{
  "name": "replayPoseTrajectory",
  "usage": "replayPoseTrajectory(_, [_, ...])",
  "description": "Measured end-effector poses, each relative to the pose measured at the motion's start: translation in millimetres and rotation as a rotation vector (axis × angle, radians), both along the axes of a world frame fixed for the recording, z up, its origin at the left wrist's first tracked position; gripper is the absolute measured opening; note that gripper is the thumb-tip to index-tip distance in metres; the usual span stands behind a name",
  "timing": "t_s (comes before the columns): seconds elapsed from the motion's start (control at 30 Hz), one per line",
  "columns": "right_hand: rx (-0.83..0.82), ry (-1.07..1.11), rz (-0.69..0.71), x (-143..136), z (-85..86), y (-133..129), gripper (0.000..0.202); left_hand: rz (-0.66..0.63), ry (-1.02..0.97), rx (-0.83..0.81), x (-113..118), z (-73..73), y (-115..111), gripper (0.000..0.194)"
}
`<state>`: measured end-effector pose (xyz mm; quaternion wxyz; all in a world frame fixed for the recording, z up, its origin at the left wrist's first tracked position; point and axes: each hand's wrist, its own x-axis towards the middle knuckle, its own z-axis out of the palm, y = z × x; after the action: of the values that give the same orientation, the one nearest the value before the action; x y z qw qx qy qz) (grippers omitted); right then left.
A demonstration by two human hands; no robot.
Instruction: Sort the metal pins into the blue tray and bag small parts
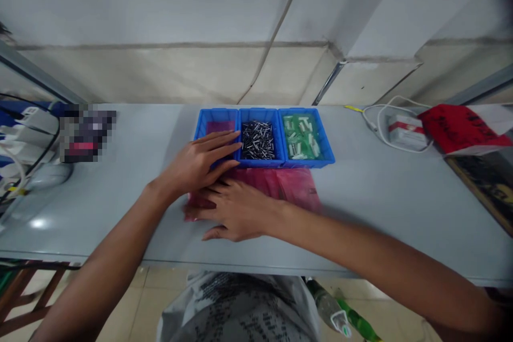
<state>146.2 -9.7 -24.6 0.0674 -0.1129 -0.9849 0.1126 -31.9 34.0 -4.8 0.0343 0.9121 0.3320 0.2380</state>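
Three joined blue bins stand on the grey table. Over the left bin, its fingers stretched out, lies my left hand; pink plastic shows inside that bin behind it. Many small dark metal pins fill the middle bin. The right bin holds a green plastic bag with white pieces in or on it. In front of the bins, pink plastic bags lie flat. My right hand rests on them, fingers spread and palm down, just below my left hand.
At the left are white plugs, cables, a grey mouse and a pixelated dark item. To the right lie a white and red box, a white cable, a red bag and a dark board. Bottles lie below the table.
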Motion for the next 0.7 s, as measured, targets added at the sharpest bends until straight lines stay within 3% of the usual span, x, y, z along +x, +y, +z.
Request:
replayPoseTrajectory(0.17, [-0.039, -0.009, -0.031, 4, 0.9, 0, 0.049, -0.058, 0.002, 0.058, 5, -2.3, -3, 0.039])
replayPoseTrajectory(0.33, [0.142, 0.184, -0.051, 36, 25.6, -14, 0.05, -0.064, -0.048, 0.014, 10, -4.3, -6, 0.028])
replayPoseTrajectory(0.43, [0.253, 0.292, -0.368, 83, 42.6, -25, 0.024, -0.069, -0.079, 0.011, 10, -4.5, -7, 0.026])
replayPoseTrajectory(0.53, [0.259, 0.106, -0.798, 121, 46.3, -30, 0.036, -0.076, -0.068, 0.052, 9, -5.3, -8, 0.027])
replayPoseTrajectory(0.6, [0.221, -0.15, -0.914, 132, 39.9, -31, 0.036, -0.076, -0.058, 0.063, 9, -6.0, -8, 0.028])
replayPoseTrajectory(0.7, [0.158, -0.345, -0.946, 133, 26.8, -30, 0.023, -0.063, -0.069, 0.054, 10, -6.5, -7, 0.029])
